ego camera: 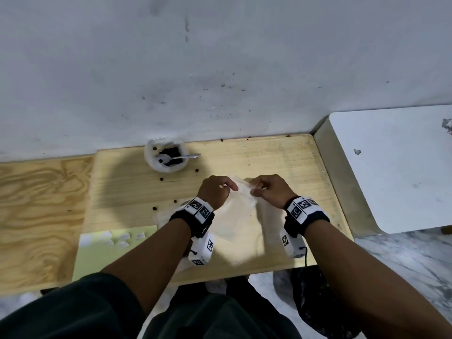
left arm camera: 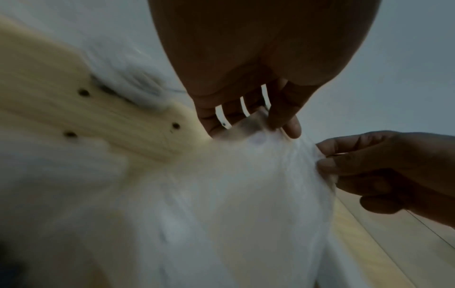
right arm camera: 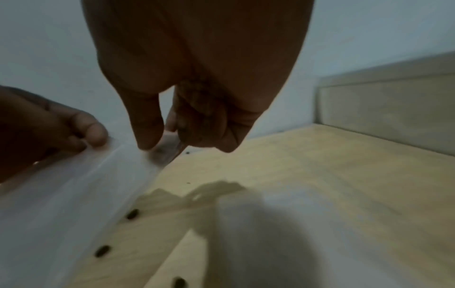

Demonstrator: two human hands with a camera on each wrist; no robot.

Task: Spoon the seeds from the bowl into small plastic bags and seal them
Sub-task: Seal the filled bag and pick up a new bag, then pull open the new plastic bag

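A clear plastic bag (ego camera: 238, 216) hangs over the middle of the wooden table (ego camera: 281, 155). My left hand (ego camera: 217, 189) pinches its top edge on the left, and my right hand (ego camera: 269, 189) pinches the same edge on the right. In the left wrist view the bag (left arm camera: 234, 194) stretches between my left hand (left arm camera: 278, 124) and my right hand (left arm camera: 357, 165). In the right wrist view my right hand (right arm camera: 157, 140) nips the bag's rim (right arm camera: 86, 191) between thumb and finger. A white bowl (ego camera: 151, 157) of dark seeds (ego camera: 171, 152) stands at the back, with a metal spoon (ego camera: 176, 158) resting in it.
Loose seeds (ego camera: 161, 179) lie scattered on the table between the bowl and my hands. A pale green sheet (ego camera: 102, 253) with small white pieces lies at the front left. A white cabinet (ego camera: 391, 167) stands to the right. A wall (ego camera: 220, 69) rises directly behind the table.
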